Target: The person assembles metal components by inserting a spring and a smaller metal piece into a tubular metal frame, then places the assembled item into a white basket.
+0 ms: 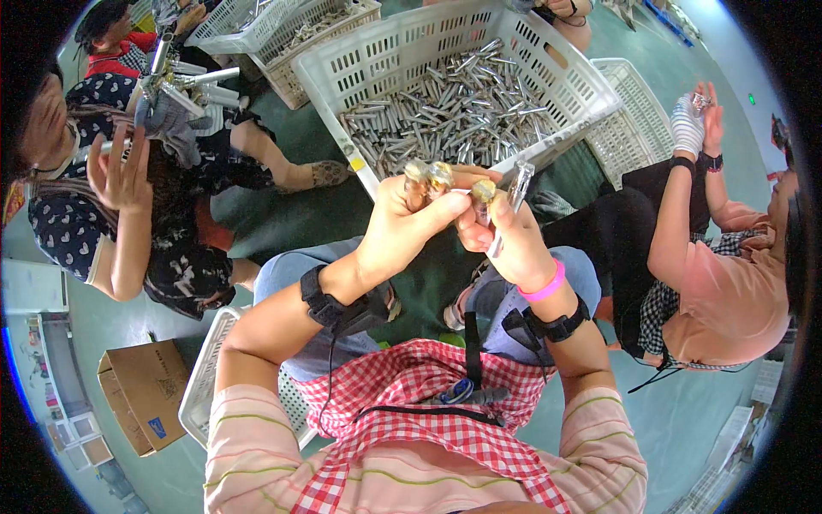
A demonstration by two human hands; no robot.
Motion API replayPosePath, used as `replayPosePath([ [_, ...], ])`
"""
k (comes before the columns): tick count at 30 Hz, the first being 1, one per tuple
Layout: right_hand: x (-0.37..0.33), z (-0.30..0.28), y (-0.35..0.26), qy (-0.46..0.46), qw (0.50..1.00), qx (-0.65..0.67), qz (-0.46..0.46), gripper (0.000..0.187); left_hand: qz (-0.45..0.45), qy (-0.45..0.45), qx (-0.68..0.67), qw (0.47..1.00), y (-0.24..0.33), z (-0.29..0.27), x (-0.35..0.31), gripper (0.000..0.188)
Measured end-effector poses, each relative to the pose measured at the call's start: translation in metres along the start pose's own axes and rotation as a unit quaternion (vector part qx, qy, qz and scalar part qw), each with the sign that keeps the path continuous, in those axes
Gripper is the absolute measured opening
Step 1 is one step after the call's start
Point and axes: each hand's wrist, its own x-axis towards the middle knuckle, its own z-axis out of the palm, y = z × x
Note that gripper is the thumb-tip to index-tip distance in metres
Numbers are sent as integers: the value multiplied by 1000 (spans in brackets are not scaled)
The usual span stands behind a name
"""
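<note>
My left hand [394, 227] is closed round several short silver metal tubes [440, 175], whose yellowish ends show above the fingers. Close beside it, my right hand [524, 248] grips a shiny silver tube [521, 182] that stands tilted between the fingers. Another tube with a round, brass-coloured end [484, 190] sits between the two hands, at the right fingertips. Both hands are raised over my lap, by the near edge of a big white plastic crate [411, 47]. Inside that crate lies a loose heap of similar silver tubes [445, 111].
At the left a co-worker's grey-gloved hand [171, 120] holds a bundle of tubes. A person at the right has a white-gloved hand [687, 128] raised. White baskets stand at the right [638, 111], far left [227, 34] and lower left [199, 385], near a cardboard box [141, 394].
</note>
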Motion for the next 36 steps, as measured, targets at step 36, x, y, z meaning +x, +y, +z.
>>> replayPosePath([
  [36,-7,-7,9,45,996,-74,14,58,49,-1,101,994,-1,-2,4,27],
])
